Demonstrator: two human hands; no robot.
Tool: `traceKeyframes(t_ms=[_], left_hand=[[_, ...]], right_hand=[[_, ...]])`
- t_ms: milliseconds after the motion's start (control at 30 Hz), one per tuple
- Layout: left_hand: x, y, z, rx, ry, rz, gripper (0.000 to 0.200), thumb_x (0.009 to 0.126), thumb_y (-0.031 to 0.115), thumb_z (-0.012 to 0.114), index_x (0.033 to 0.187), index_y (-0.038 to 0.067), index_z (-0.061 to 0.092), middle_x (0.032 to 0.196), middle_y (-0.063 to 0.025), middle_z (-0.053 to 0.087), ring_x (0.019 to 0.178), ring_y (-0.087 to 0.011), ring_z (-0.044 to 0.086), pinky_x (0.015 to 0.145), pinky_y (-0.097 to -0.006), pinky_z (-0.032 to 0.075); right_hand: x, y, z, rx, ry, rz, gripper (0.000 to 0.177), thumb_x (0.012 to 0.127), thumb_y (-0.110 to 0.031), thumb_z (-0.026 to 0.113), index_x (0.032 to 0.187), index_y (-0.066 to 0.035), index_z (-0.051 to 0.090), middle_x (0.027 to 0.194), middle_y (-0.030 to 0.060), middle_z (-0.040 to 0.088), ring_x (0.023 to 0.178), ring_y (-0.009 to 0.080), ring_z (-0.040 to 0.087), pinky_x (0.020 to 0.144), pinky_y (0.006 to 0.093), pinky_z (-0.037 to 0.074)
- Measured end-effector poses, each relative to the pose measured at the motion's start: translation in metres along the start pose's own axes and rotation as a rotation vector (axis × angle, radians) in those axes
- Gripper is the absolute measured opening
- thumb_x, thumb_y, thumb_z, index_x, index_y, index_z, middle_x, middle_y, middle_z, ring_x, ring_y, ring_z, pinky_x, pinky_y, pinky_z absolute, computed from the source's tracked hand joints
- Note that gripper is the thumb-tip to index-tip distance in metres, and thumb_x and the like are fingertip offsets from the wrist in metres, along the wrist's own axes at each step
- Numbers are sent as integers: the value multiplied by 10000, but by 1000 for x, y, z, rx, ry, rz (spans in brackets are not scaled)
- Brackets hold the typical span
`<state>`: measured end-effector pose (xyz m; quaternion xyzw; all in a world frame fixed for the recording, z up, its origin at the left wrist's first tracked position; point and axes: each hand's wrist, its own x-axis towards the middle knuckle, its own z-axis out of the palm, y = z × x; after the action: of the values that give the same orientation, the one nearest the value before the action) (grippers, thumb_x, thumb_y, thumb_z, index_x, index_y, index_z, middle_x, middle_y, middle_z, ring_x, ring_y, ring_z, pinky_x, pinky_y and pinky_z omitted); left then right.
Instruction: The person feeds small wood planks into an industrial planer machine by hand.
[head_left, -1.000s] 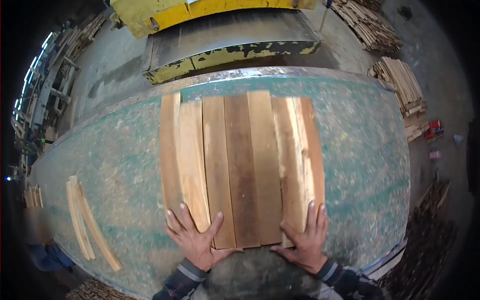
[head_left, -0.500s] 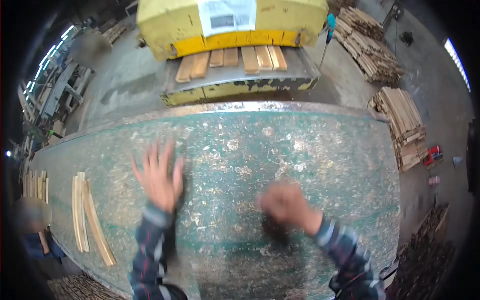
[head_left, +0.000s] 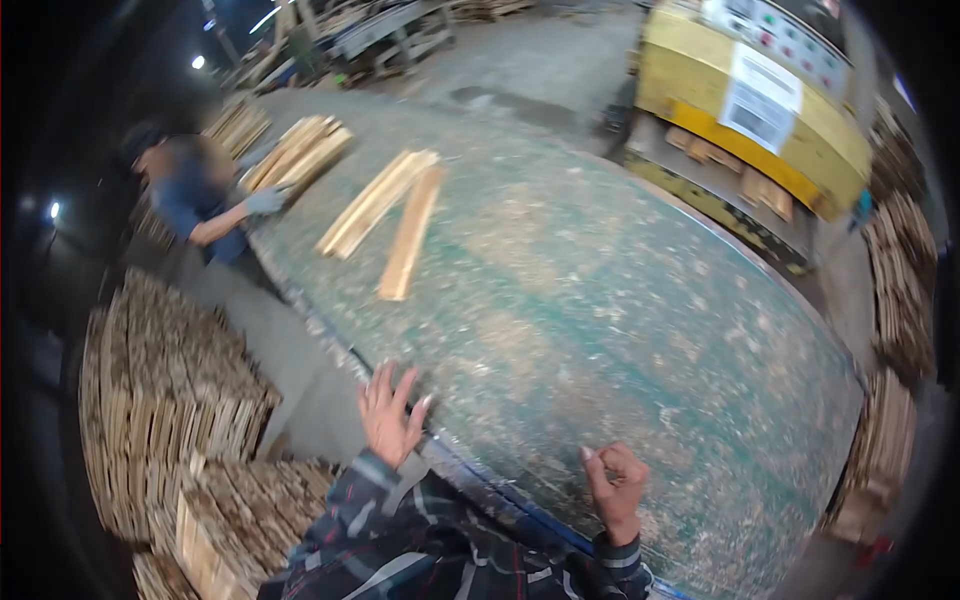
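My left hand (head_left: 393, 415) is over the near edge of the worn green table (head_left: 600, 320), open, with its fingers spread and nothing in them. Farther right, my right hand (head_left: 615, 485) is held low over the tabletop near the same edge. Its fingers are curled in toward the thumb, and no object shows in them. Beyond my left hand lie pale wooden strips: a side-by-side group (head_left: 375, 208) and a single strip (head_left: 412, 235) angled beside it. Neither hand touches the wood.
At the far left a person's gloved hand (head_left: 266, 200) rests by a bundle of boards (head_left: 300, 150). Stacked wood (head_left: 180, 400) stands on the floor at left, with another stack (head_left: 890, 430) at right. A yellow machine (head_left: 690, 70) with boards in its opening stands beyond the table.
The view has swung left, so the machine now sits at upper right and the strips nearer the middle. Both hands are now close to the table's near edge. My left hand stays spread, my right curled.
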<state>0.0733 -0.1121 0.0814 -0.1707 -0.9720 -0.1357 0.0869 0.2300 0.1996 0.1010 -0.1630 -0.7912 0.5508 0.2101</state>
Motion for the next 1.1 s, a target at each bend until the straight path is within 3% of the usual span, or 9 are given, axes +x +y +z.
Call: traceKeyframes(t_ms=[200,333,367,467,500,667,767,900,1100], left_hand=[[88,-99,5,55,52,-51,661,1011,412,570,1588,156,375,1650,-221,284,1531,-424,244,1193,-669,174],[167,-175,17,60,9,-101,643,1048,406,493,1604,125,334,1673,-219,231,1555,-415,187,1219,-637,127],[187,-194,23,76,30,-84,650,1050,407,493,1603,107,329,1667,-231,241,1555,-420,186,1219,-635,131],[245,-251,33,101,17,-56,661,1049,407,495,1606,97,320,1659,-244,254,1553,-423,193,1217,-635,138],[259,-267,37,146,18,-31,661,1051,404,494,1603,87,318,1654,-243,268,1548,-427,210,1215,-635,145],[331,-313,60,98,-2,-43,644,1059,429,460,1592,91,336,1642,-212,317,1528,-424,261,1197,-639,191],[373,-313,91,21,-70,-199,646,1058,460,458,1586,102,355,1591,-196,413,1498,-402,329,1181,-641,222],[354,-287,134,84,137,-79,696,1037,485,490,1578,64,370,1545,-199,467,1470,-374,382,1174,-668,221],[279,-152,92,-2,-207,95,807,1000,507,508,1570,-34,328,1593,-222,393,1503,-381,318,1200,-659,182]], right_hand=[[5,-4,57,-180,48,87,214,855,-41,754,700,34,628,742,139,655,662,250,621,623,342,461],[31,-9,130,-222,144,55,161,930,-133,681,862,10,651,1091,220,651,1030,348,612,867,424,466],[37,-9,146,-277,97,158,226,984,-227,617,1040,-12,656,1336,272,541,1235,415,516,1000,500,418],[74,6,204,-377,191,142,339,1018,-294,565,1197,-10,615,1476,274,436,1360,435,425,1088,533,360],[87,11,220,-359,173,157,440,1054,-356,466,1313,-15,565,1571,267,342,1447,447,327,1178,581,233],[123,37,276,-929,183,223,527,1085,-434,349,1392,-54,546,1623,235,302,1504,427,263,1220,630,67],[123,38,273,-887,197,231,567,1085,-472,338,1419,-56,529,1630,212,314,1524,412,241,1228,626,59],[121,41,270,-819,232,199,636,1059,-535,354,1427,-46,525,1620,197,347,1524,401,250,1228,619,51],[130,26,289,-632,277,234,697,1072,-536,284,1523,-21,415,1646,183,327,1532,361,262,1238,588,14]])
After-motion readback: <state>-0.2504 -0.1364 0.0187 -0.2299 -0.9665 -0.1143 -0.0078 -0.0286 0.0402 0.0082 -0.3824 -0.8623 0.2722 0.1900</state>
